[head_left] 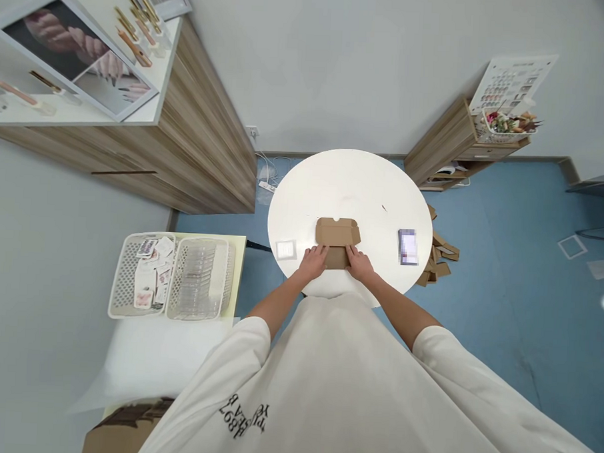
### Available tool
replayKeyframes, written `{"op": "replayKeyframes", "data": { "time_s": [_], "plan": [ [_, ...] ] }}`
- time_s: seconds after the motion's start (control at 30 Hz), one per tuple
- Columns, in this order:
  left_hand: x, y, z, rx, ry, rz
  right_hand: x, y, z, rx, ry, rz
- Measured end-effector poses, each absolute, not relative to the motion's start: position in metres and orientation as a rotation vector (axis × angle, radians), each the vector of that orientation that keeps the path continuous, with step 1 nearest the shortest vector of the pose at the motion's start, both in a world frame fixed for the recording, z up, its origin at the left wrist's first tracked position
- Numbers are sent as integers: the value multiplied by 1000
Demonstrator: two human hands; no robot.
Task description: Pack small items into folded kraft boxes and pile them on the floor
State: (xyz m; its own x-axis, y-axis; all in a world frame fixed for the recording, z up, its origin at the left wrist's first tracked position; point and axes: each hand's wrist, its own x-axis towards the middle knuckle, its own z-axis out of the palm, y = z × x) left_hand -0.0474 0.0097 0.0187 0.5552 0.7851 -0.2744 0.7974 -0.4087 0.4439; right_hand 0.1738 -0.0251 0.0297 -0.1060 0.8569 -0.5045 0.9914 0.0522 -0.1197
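A small brown cardboard box [338, 233] lies on the white oval table [348, 182] with its lid flap raised toward the far side. Both near corners of the box are in my hands. My left hand [314, 261] has its fingers on the left edge, and my right hand [359, 264] takes the right edge the same way. To the left of my left hand sits a small clear packet with a white piece inside [285, 250]. A phone-like thing with a blurred screen [408, 247] rests right of my right hand.
Folded cardboard pieces [437, 259] are piled on the floor right of the table. At left, a white basket of cards and packets [121, 279] stands beside another with clear plastic cases [199, 279]. A wood-grain cabinet [216, 129] and a small shelf unit [443, 139] flank the table.
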Motion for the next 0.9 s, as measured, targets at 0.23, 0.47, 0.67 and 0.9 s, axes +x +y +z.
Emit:
{"op": "replayKeyframes", "data": {
  "time_s": [0.23, 0.47, 0.67, 0.9],
  "plan": [
    [-127, 27, 9, 1645, 2019, 314, 175, -25, 28, 1870, 2035, -634],
    [-154, 44, -15, 1146, 2120, 144, 173, -27, 27, 1855, 2015, -610],
    [-156, 50, -22, 1062, 2049, 157, 171, -27, 27, 1849, 1997, -590],
    [-137, 49, -9, 1115, 1846, 484, 171, -27, 30, 1887, 2000, -645]
  ]
}}
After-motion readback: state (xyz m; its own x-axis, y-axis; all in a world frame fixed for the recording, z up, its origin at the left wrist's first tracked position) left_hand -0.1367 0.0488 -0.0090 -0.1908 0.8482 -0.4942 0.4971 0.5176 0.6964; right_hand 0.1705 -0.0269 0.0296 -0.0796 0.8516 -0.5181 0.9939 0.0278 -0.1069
